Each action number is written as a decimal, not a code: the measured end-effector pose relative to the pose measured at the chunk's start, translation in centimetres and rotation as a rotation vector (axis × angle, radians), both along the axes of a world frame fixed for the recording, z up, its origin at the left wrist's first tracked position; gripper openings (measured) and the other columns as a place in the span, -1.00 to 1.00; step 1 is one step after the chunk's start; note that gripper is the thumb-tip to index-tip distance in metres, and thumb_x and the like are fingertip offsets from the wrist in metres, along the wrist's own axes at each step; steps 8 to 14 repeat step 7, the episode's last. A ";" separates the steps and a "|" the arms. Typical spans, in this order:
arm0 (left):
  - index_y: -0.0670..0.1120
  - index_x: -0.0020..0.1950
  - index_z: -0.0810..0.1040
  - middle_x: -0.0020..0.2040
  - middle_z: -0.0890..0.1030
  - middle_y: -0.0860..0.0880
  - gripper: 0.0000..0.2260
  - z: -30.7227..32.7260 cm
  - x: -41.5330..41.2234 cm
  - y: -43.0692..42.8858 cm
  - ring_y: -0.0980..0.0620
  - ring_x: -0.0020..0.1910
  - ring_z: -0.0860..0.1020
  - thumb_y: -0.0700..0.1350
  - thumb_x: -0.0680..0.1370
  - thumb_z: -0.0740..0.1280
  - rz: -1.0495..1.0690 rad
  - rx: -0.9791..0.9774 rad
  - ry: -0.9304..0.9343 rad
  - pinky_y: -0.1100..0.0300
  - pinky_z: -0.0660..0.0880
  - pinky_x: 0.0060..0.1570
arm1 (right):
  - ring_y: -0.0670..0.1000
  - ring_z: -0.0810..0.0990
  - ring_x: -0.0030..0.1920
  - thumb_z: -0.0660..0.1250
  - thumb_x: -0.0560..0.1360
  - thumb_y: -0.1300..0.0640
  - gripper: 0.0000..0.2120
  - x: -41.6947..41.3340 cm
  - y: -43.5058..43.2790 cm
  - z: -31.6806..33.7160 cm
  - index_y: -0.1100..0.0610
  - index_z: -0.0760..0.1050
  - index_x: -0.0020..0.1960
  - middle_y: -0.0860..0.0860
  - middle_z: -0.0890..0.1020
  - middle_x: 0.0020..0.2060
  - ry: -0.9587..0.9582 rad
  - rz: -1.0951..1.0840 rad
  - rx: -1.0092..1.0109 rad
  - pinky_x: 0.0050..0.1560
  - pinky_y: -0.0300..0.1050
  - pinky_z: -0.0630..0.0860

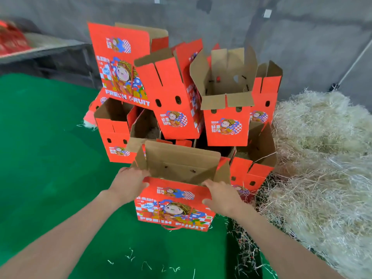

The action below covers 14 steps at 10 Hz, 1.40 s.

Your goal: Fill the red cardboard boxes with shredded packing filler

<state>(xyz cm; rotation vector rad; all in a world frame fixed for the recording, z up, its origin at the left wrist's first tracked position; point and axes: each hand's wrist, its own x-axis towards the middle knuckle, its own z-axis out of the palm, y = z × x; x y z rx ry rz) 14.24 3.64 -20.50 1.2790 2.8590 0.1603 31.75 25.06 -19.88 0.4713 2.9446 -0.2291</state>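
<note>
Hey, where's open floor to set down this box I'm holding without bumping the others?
Widest bare patch: the green mat left of the box stack. A smaller strip lies nearer you, below the held box, with stray shreds. Crowded: behind that box, and to the right, where the filler pile meets the stack.

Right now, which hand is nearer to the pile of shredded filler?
Right. The right hand grips the front box at its right top edge, the side toward the filler pile; the left hand grips its left edge, across the box from the pile.
</note>
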 end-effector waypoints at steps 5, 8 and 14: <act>-0.02 0.02 0.61 -0.03 0.60 0.07 -0.88 -0.7 -4.2 1.2 0.03 0.01 0.55 -0.13 0.52 0.34 -0.171 0.223 -0.126 0.16 0.42 0.07 | 0.10 0.59 -0.05 0.21 0.54 0.07 -0.81 -1.7 -2.8 -1.0 0.05 0.40 0.14 0.05 0.60 -0.04 0.168 -0.348 0.057 -0.10 -0.10 0.53; -0.03 0.27 0.53 0.27 0.50 0.01 -0.67 -1.7 -5.3 2.2 -0.02 0.32 0.40 -0.15 0.50 0.37 -0.169 0.369 -0.128 0.18 0.28 0.30 | -0.01 0.42 0.27 0.20 0.56 0.10 -0.62 -0.7 -3.7 -2.0 -0.03 0.30 0.36 -0.05 0.42 0.28 0.321 -0.482 -0.036 0.24 -0.12 0.43; -0.03 0.27 0.53 0.27 0.50 0.01 -0.67 -1.7 -5.3 2.2 -0.02 0.32 0.40 -0.15 0.50 0.37 -0.169 0.369 -0.128 0.18 0.28 0.30 | -0.01 0.42 0.27 0.20 0.56 0.10 -0.62 -0.7 -3.7 -2.0 -0.03 0.30 0.36 -0.05 0.42 0.28 0.321 -0.482 -0.036 0.24 -0.12 0.43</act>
